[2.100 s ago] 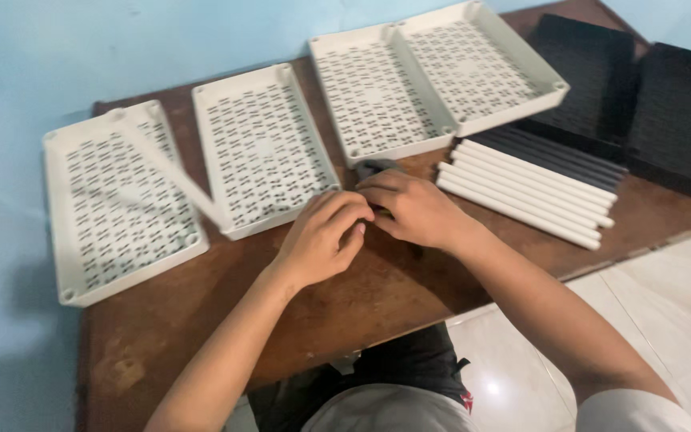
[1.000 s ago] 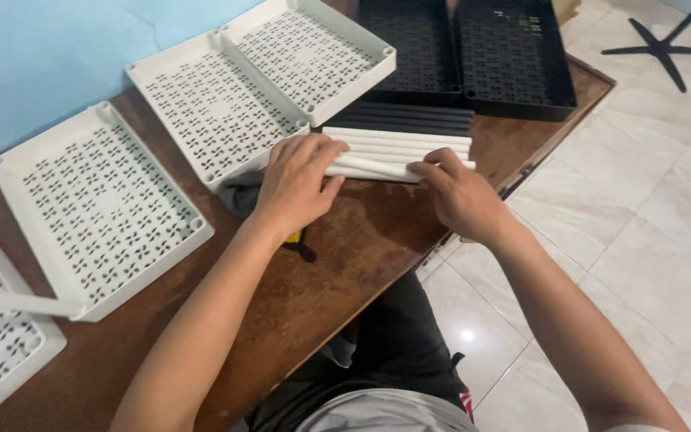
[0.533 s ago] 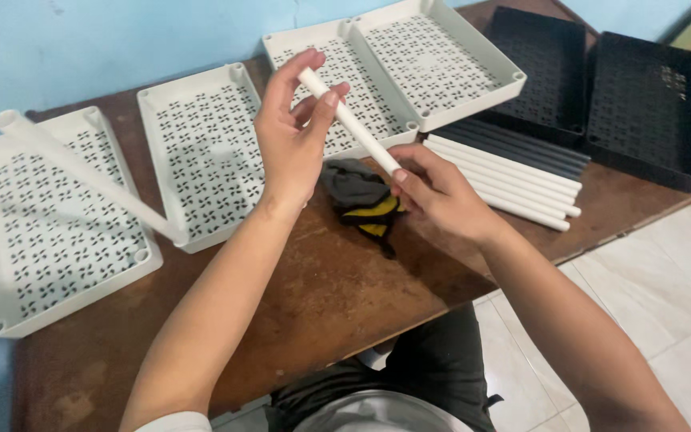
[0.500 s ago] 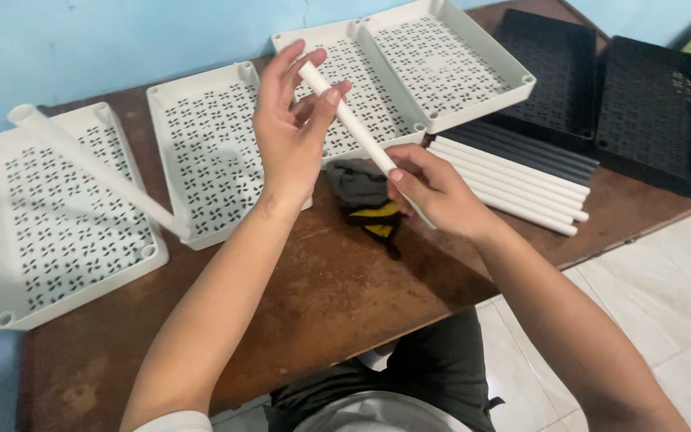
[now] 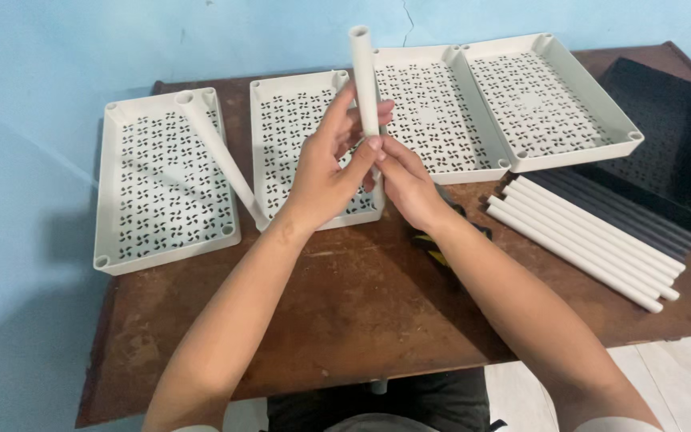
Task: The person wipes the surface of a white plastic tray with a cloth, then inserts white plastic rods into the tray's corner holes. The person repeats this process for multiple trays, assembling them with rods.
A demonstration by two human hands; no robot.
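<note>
Both hands hold one white plastic tube (image 5: 363,76) upright over the second white perforated tray (image 5: 289,128). My left hand (image 5: 328,168) wraps the tube's middle, my right hand (image 5: 403,182) grips its lower end. The tube's open top points up and away. Another white tube (image 5: 221,156) stands slanted from the corner between the two left trays. The leftmost white tray (image 5: 161,180) lies beside it.
Two more white perforated trays (image 5: 537,100) lie at the back right. A row of several white tubes (image 5: 585,240) and dark tubes lies at the right, next to black trays (image 5: 673,144). A black and yellow object (image 5: 441,240) sits under my right forearm. The wooden table's front edge (image 5: 345,384) is close.
The tube was picked from the pile at the right and has swung from slanted across my hands to nearly upright. My view shifted left and back to the trays.
</note>
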